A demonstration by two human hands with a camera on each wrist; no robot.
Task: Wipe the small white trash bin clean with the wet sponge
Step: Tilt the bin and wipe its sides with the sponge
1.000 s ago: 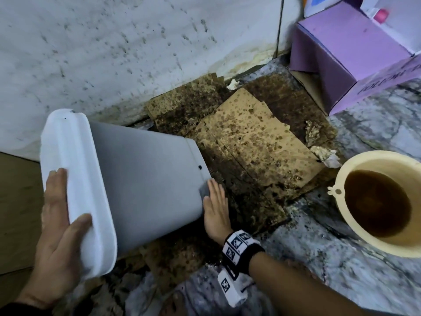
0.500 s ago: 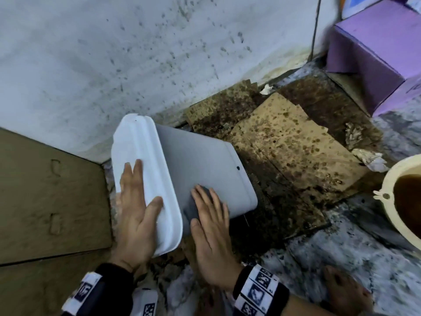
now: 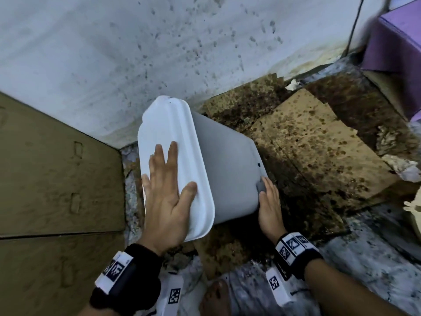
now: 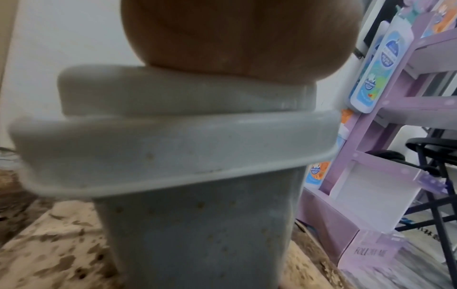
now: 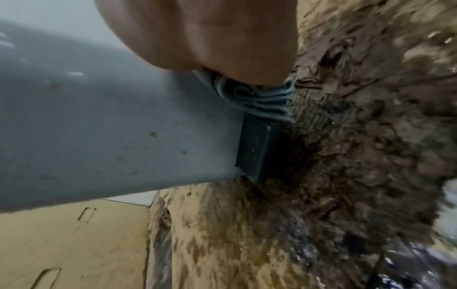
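The small white trash bin [image 3: 227, 174] leans tilted on the floor, its lid [image 3: 164, 124] facing up and left. My left hand [image 3: 168, 185] lies flat on the lid with straight fingers and the thumb out near the lid's edge. My right hand [image 3: 270, 201] presses the grey sponge [image 3: 260, 187] against the bin's side at its bottom corner, fingers straight. In the right wrist view the sponge [image 5: 259, 97] shows as blue-grey folds under my palm, above the bin's dark base [image 5: 257, 150]. Small brown specks dot the bin wall [image 4: 197, 234].
Wet, stained cardboard [image 3: 307, 151] covers the floor under and right of the bin. A dry brown cardboard sheet [image 3: 57, 179] lies at left, against the speckled wall [image 3: 136, 53]. A purple box [image 3: 396, 42] stands far right, a beige basin rim [image 3: 412, 210] at the right edge. A bare foot [image 3: 216, 297] is below.
My right hand has slid the sponge along the bin's side from near the lid to the bottom corner. My left hand has moved further onto the lid.
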